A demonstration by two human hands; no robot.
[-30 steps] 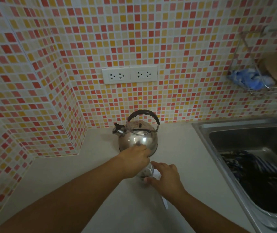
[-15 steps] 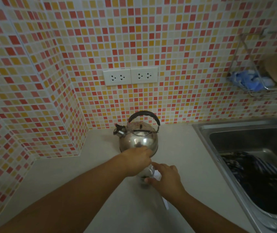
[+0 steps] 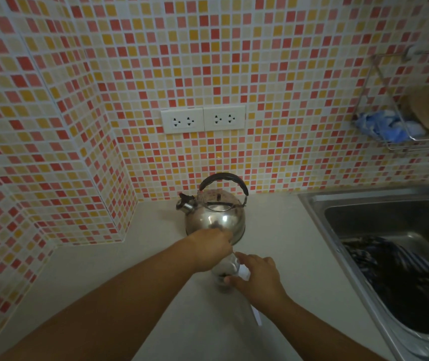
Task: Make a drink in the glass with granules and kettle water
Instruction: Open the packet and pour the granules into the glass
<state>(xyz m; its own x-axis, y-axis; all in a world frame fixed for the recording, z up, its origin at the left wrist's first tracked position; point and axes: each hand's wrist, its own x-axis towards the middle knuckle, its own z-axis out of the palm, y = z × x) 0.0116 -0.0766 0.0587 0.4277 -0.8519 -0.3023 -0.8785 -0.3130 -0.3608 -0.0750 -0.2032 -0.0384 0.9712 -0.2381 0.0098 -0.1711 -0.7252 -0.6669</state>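
A small clear glass (image 3: 225, 278) stands on the pale counter in front of the steel kettle (image 3: 216, 217). Something dark lies at its bottom. My right hand (image 3: 256, 278) grips the glass from the right side with thumb and fingers. My left hand (image 3: 209, 250) hovers right over the glass's mouth, seen from the back with its fingers bunched downward. Whatever is in those fingers is hidden. The kettle has a black handle (image 3: 225, 178), and its spout points left.
A white strip (image 3: 257, 315) lies on the counter (image 3: 273, 230) under my right forearm. A steel sink (image 3: 343, 214) at the right holds dark striped cloth. On the tiled wall are two sockets (image 3: 203, 119) and a wire rack (image 3: 400, 136).
Both hands stay at the glass in almost the same pose. Only the view has shifted slightly.
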